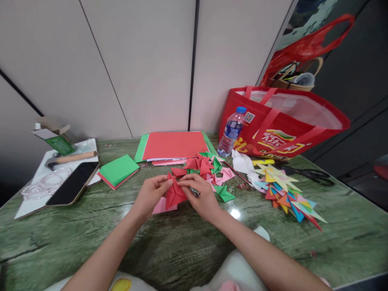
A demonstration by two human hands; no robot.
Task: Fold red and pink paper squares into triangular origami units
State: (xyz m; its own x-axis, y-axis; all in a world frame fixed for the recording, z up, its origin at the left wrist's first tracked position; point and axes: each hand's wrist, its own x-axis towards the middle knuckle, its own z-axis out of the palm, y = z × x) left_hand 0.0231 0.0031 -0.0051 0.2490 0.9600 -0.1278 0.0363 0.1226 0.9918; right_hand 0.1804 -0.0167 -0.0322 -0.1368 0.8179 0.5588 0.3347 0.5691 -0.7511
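A creased red origami paper (pixel 176 196) is held up between my two hands over the table. My left hand (pixel 153 194) pinches its upper left edge with thumb and finger. On the other side, the fingers of my right hand (pixel 201 196) grip its upper right edge. A pink paper (pixel 163 206) lies partly hidden beneath it. Just beyond my fingers is a heap of folded paper pieces (pixel 198 163) in red, green and pink. One green folded piece (pixel 224 194) rests to the right of my right hand.
Red and green paper sheets (pixel 174 144) lie at the back, and smaller green squares (pixel 119 170) at left. A phone (pixel 73 184) and hammer (pixel 72 157) lie farther left. A water bottle (pixel 232 133), red bag (pixel 281 125), multicoloured origami (pixel 287 194) and scissors (pixel 312 173) are at right.
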